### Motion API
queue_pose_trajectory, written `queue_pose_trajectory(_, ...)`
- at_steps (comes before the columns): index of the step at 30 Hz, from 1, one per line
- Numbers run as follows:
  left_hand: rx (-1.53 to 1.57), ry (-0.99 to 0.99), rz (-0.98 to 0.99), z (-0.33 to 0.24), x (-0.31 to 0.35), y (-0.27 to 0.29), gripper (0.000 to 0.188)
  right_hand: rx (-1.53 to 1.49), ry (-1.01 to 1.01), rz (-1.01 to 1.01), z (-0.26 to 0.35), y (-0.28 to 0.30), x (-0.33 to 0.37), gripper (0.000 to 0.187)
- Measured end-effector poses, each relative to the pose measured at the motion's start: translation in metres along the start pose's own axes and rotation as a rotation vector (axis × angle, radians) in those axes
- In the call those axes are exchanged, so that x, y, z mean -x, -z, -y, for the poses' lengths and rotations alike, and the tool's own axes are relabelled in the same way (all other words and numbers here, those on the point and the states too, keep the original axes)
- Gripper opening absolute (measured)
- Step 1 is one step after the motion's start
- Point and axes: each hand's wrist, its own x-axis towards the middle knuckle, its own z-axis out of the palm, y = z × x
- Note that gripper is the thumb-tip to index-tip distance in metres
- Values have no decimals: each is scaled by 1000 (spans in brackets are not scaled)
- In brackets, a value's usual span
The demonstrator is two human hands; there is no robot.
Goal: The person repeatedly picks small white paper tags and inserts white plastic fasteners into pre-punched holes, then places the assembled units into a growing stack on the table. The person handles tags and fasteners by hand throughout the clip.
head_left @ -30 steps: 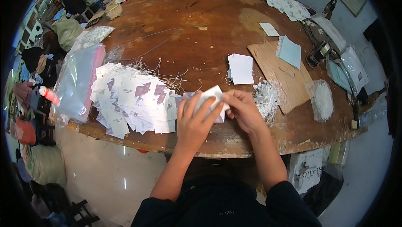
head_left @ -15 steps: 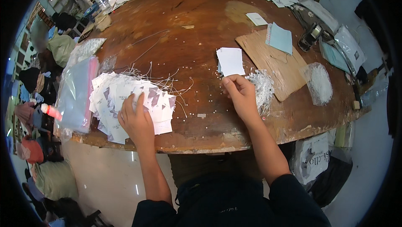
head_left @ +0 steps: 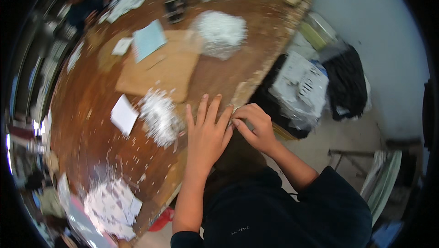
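My left hand (head_left: 206, 134) reaches flat over the table's near edge, fingers stretched and spread, holding nothing I can see. Close beside its index finger, my right hand (head_left: 257, 128) is curled with thumb and fingertips together; whatever lies in that pinch is too small and blurred to name. Left of my left hand is a heap of white tag strings (head_left: 160, 117). A small stack of blank white cards (head_left: 124, 115) stands by that heap. The pile of printed paper tags with strings (head_left: 113, 209) lies at the lower left, apart from both hands.
A brown cardboard sheet (head_left: 157, 76) bears a light blue notebook (head_left: 149, 41). Beyond lies a clear bag of white strings (head_left: 220, 33). Plastic bags (head_left: 302, 88) sit on the floor past the table edge (head_left: 244, 88). Another person (head_left: 89, 1) is at the far left.
The view has swung right. My left hand has left the printed tag pile, and my right hand has left the white cards; both are now together at the table's near edge.
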Motion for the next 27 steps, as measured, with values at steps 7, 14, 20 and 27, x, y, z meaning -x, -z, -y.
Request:
queue_pose_trajectory(7, 35, -526, 175, -55, -106, -89, 36, 330, -525, -246, -123, 102, 79, 14)
queue_pose_trajectory(14, -153, -888, 455, -90, -157, -161, 33, 614, -590, -412, -286, 122, 108, 17)
queue_pose_trajectory(20, 90, -871, 468, -92, -156, -167, 29, 825, -732, -269, -351, 127, 89, 38)
queue_pose_trajectory(27, 166, -824, 402, -97, -157, -174, 20, 803, -644, -174, -343, 152, 50, 74)
